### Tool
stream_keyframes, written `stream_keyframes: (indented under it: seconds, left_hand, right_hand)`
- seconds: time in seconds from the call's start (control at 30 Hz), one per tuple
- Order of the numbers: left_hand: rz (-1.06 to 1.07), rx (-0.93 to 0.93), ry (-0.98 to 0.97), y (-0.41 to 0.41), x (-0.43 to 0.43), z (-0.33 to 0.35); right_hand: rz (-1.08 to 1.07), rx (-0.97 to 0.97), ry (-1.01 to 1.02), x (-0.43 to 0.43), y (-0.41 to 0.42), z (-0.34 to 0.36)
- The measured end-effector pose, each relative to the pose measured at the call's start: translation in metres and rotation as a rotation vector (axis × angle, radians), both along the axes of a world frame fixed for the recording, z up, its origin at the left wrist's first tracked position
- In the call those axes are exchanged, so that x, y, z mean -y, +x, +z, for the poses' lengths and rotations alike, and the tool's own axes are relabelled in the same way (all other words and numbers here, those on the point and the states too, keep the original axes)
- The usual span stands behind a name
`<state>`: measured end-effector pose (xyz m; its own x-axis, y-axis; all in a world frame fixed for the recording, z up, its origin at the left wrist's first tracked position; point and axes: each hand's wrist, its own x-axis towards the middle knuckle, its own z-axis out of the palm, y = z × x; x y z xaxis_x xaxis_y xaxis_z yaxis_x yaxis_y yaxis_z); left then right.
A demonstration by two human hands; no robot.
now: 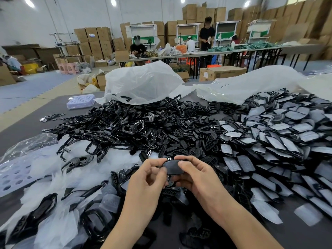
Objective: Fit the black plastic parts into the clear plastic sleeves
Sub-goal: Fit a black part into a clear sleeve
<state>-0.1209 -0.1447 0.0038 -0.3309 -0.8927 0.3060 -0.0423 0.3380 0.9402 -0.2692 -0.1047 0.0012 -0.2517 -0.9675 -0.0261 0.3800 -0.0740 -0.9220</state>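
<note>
Both hands hold one black oval plastic part (172, 167) just above the table, in front of me. My left hand (149, 178) pinches its left end between thumb and fingers. My right hand (195, 177) grips its right end, thumb on top. A big heap of loose black parts (136, 126) covers the middle of the table. To the right lies a pile of black parts in clear sleeves (280, 141). Loose clear sleeves (53, 178) lie at the left, mixed with black frames. Whether the held part sits inside a sleeve is not visible.
Two large white plastic bags (142, 83) (251, 85) lie at the table's far side. A clear tray stack (80, 101) stands at the far left. Perforated plastic sheets (12, 177) lie at the left edge. People work at long tables (206, 53) beyond, with cardboard boxes behind.
</note>
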Motion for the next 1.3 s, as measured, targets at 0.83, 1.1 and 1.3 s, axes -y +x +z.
stream_keyframes:
  seconds: [0.83, 1.1, 1.3]
  left_hand:
    - [-0.033, 0.276, -0.401, 0.003, -0.008, -0.003]
    - [-0.095, 0.619, -0.702, 0.003, -0.015, 0.000]
    - [-0.215, 0.614, -0.729, -0.004, -0.028, 0.003]
  right_hand:
    - [0.148, -0.006, -0.018, -0.001, -0.006, -0.002]
    - [-0.106, 0.029, -0.016, 0.001, -0.009, 0.001]
    - [-0.159, 0.096, 0.001, 0.001, -0.011, 0.002]
